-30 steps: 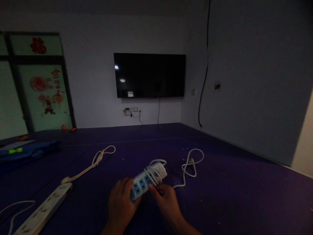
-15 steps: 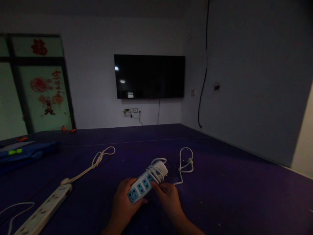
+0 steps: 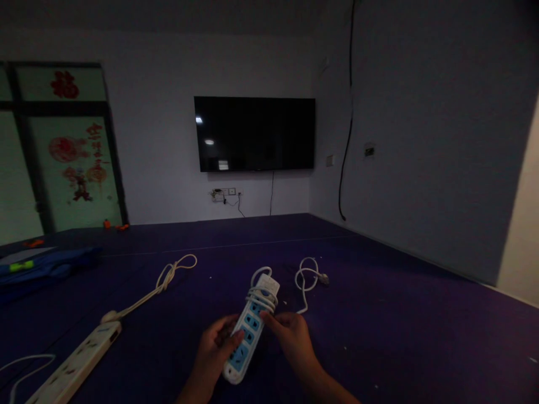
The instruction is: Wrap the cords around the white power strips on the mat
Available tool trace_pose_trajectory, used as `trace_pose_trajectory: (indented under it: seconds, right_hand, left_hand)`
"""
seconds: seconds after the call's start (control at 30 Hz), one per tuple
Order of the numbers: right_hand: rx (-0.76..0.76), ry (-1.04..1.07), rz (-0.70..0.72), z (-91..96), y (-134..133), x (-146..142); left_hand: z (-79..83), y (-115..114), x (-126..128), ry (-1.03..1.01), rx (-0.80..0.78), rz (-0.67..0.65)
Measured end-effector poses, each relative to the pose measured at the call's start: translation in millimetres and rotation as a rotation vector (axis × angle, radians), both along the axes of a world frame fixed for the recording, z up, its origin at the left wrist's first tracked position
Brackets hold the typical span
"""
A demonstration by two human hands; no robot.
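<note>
A white power strip with blue sockets (image 3: 252, 321) is tilted in front of me, its far end wrapped in several turns of white cord (image 3: 261, 298). My left hand (image 3: 214, 349) is closed around its near part, thumb lying across the sockets. Against the strip's right edge, my right hand (image 3: 292, 336) is closed in a pinch on the cord, just below the turns. From that hand the cord runs out to a loose loop on the purple surface, ending in a plug (image 3: 323, 279). The fingertips of the right hand are partly hidden.
A second, cream power strip (image 3: 76, 365) lies at the left, its cord (image 3: 168, 276) knotted beyond it. Blue cloth (image 3: 63, 264) with a yellow-green item (image 3: 21, 266) is at the far left. Small orange objects (image 3: 122, 227) lie near the door. A television (image 3: 256, 134) hangs on the wall.
The power strip has turned to point more away from me, its near end now lower. My left thumb has moved on top of the sockets. The plug and loose cord loop have shifted.
</note>
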State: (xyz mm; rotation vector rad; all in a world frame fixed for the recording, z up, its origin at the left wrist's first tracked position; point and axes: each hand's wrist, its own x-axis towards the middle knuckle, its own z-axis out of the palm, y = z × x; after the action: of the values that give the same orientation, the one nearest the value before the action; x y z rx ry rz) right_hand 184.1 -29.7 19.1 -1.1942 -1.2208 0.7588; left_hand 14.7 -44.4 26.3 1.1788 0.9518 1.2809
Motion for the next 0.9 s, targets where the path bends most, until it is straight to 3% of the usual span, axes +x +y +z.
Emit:
trace_pose_trajectory:
  seconds: [0.17, 0.37, 0.53, 0.7, 0.9]
  right_hand:
    - [-0.051, 0.017, -0.005, 1.4, -1.7, -0.7]
    - [-0.003, 0.049, 0.052, 4.6, -4.4, -1.8]
    - [0.003, 0.110, 0.110, 7.9, -6.3, -2.7]
    - [-0.001, 0.121, 0.127, 10.8, -8.0, -4.2]
    - [0.033, -0.015, 0.118, 3.4, -8.7, -5.4]
  left_hand:
    - [-9.0, 1.7, 6.5, -0.131, -0.223, -0.127]
    - [-12.0, -1.1, 8.5, -0.248, -0.251, -0.179]
    - [-6.7, -8.4, 11.9, -0.395, -0.383, -0.372]
    - [-7.3, -7.0, 10.2, -0.382, -0.426, -0.333]
    - [-13.4, -2.6, 7.6, -0.413, -0.519, -0.446]
